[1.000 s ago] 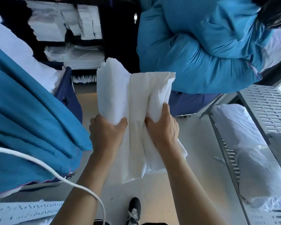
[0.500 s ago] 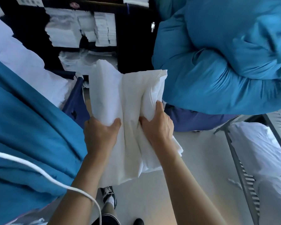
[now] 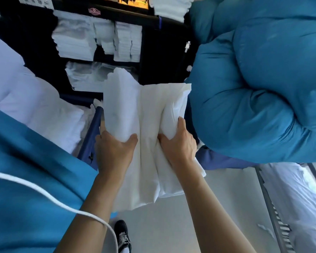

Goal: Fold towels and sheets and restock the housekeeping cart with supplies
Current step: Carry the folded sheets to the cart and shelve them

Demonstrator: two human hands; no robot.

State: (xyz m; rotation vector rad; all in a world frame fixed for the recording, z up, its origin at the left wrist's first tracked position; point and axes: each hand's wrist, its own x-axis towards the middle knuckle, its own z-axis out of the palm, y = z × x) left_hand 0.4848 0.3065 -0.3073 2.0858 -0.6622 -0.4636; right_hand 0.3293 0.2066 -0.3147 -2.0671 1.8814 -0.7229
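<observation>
A folded white sheet hangs in front of me, held up between both hands. My left hand grips its left fold, thumb on top. My right hand grips the right fold, fingers curled into the cloth. The sheet's lower end droops below my wrists. Straight ahead stands the dark housekeeping cart, its shelves holding stacks of folded white linen. The sheet's top edge overlaps the cart's lower shelf in view.
A large blue laundry bag bulges at the right, another blue bag at the left with white linen on it. A metal rack with white bundles runs along the right. A white cord crosses my left arm. My shoe is on the floor.
I have walked closer to the cart, which now fills more of the upper view. Both hands keep the same grip on the sheet.
</observation>
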